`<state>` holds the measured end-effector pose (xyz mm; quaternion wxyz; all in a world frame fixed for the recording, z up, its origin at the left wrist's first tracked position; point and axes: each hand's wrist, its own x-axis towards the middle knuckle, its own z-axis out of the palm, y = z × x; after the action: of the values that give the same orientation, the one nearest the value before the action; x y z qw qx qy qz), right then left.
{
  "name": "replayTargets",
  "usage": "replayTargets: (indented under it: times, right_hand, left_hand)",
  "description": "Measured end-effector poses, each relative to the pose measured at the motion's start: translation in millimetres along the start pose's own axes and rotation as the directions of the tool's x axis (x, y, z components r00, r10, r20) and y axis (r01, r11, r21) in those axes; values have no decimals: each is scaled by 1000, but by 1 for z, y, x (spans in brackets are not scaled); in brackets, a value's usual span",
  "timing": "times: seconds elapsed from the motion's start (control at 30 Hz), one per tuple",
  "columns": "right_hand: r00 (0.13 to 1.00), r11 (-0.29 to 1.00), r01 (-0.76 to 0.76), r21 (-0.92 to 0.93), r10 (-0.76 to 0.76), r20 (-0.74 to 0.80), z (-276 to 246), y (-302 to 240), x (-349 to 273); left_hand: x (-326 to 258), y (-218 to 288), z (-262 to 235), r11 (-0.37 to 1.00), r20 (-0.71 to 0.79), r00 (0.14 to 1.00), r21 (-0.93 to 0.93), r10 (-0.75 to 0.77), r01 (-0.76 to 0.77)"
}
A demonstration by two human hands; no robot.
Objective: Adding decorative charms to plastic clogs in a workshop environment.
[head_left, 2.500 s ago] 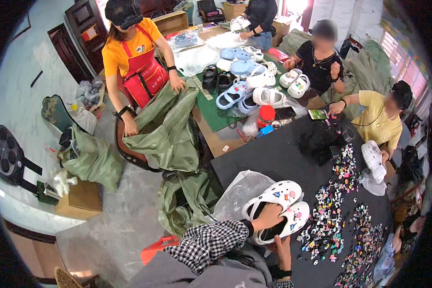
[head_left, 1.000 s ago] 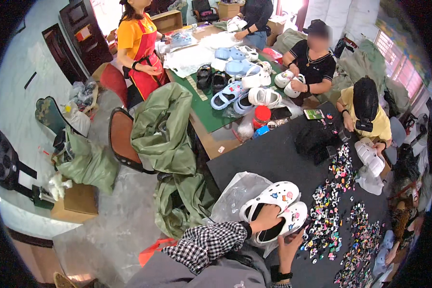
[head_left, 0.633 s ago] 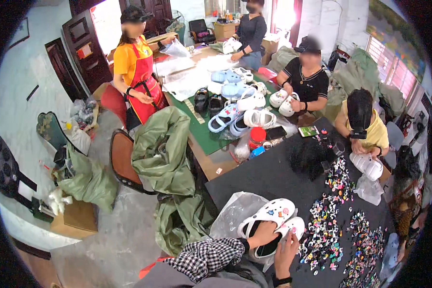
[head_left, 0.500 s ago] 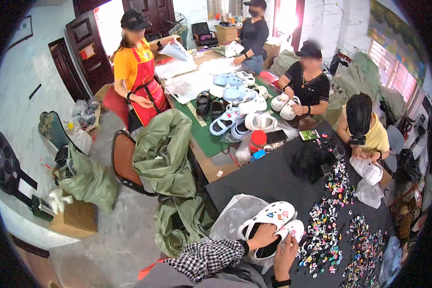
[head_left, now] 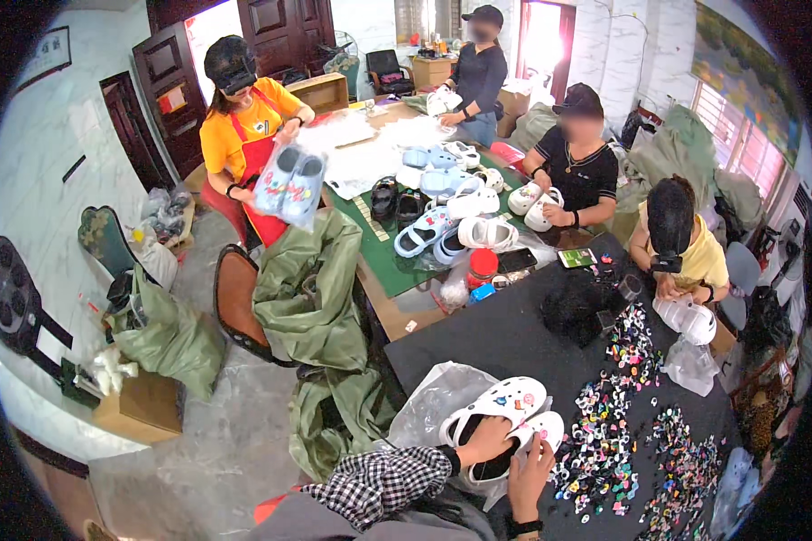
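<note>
A pair of white clogs [head_left: 512, 397] lies on clear plastic at the near edge of the black table, with colourful charms on the farther one. My left hand [head_left: 484, 442] reaches into the nearer clog [head_left: 549, 426], its fingertips hidden inside the shoe. From outside, my right hand [head_left: 530, 473] has its fingertips against a small pink charm [head_left: 543, 435] on that clog's toe.
Loose charms [head_left: 595, 424] are scattered right of the clogs. Green sacks [head_left: 311, 288] and a brown chair [head_left: 242, 293] stand at left. More clogs [head_left: 487, 232] cover the green table, with a red-lidded jar [head_left: 483, 266]. Several co-workers surround the tables.
The co-worker in the red apron now holds up a bagged pair of light blue clogs. My hands stay at the white clog with only slight finger movement; the view has shifted a little.
</note>
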<state>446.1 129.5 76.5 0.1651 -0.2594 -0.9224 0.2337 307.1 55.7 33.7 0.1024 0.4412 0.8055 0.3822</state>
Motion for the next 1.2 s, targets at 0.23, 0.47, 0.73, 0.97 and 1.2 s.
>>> replayTargets:
  times: [0.23,0.47,0.73,0.97,1.2]
  right_hand:
    - [999,999,47,9,-47,-2,1,5,-2]
    - [999,999,33,-12,-33,-7,1,5,-1]
    - [999,1000,16,-8,-16,-37,3,1,-2]
    - [999,1000,-3,-7,3,-54,8,5,-2]
    - [999,999,-23,30,24,-37,6,2,-1]
  left_hand:
    - [0,-9,9,1000,6,1000,14,-22,22]
    - [1,-2,2,998,39,997,-20,-60,61]
    - [-7,-6,4,998,42,999,-57,23,-21]
    - [-12,-6,-7,991,87,993,-116,76,-66]
    - [-15,-5,-9,989,69,993,-119,91,-83]
